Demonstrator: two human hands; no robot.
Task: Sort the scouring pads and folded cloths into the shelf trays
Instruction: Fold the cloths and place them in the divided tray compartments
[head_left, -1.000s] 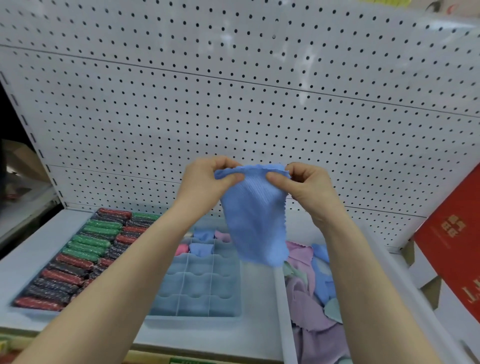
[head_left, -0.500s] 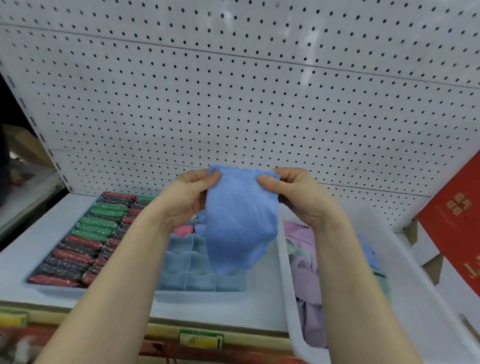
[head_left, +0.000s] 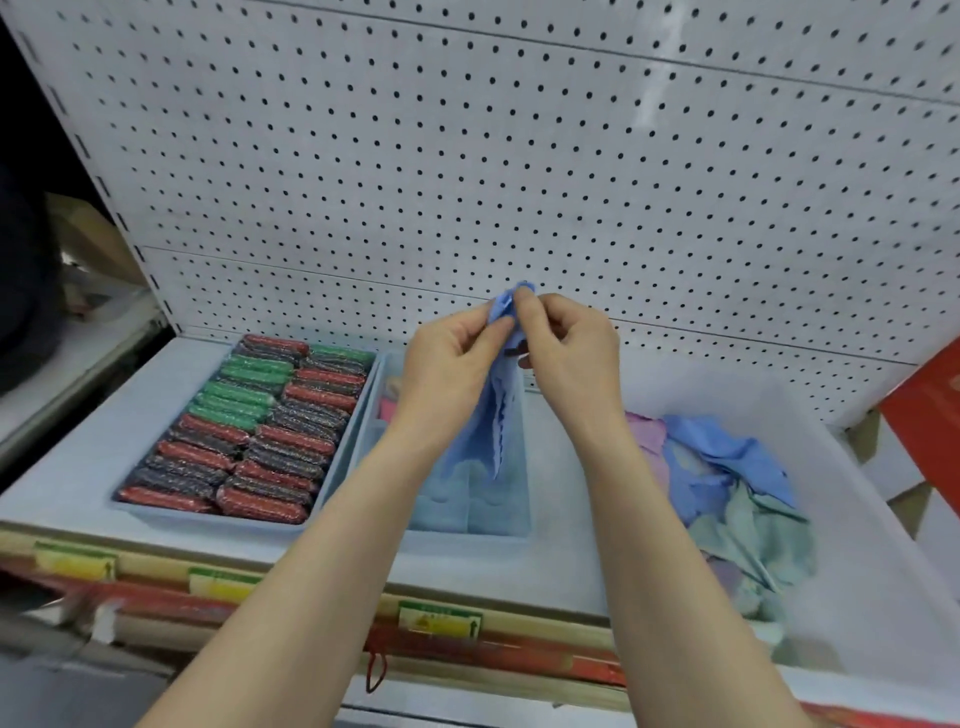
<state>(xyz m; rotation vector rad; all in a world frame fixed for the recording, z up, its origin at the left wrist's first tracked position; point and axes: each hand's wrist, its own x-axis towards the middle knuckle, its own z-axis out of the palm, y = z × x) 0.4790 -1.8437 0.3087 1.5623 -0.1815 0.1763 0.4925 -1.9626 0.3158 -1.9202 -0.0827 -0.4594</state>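
A blue cloth (head_left: 496, 415) hangs folded in half lengthwise above the divided blue tray (head_left: 467, 514). My left hand (head_left: 449, 364) and my right hand (head_left: 566, 348) pinch its top edge together, fingertips almost touching. To the left, a tray (head_left: 208, 512) holds rows of red, green and dark scouring pads (head_left: 249, 431). A folded pink cloth (head_left: 387, 408) lies in a back cell of the divided tray, partly hidden by my left wrist.
A white bin (head_left: 883, 571) on the right holds several loose blue, pink and green cloths (head_left: 727, 488). White pegboard (head_left: 467, 156) backs the shelf. A red box (head_left: 930, 436) stands at the far right. Price labels (head_left: 439, 621) line the shelf's front edge.
My hands have brought the cloth's two top corners together, folding the spread cloth in half. The view has tilted down and the hands now sit lower over the divided tray.
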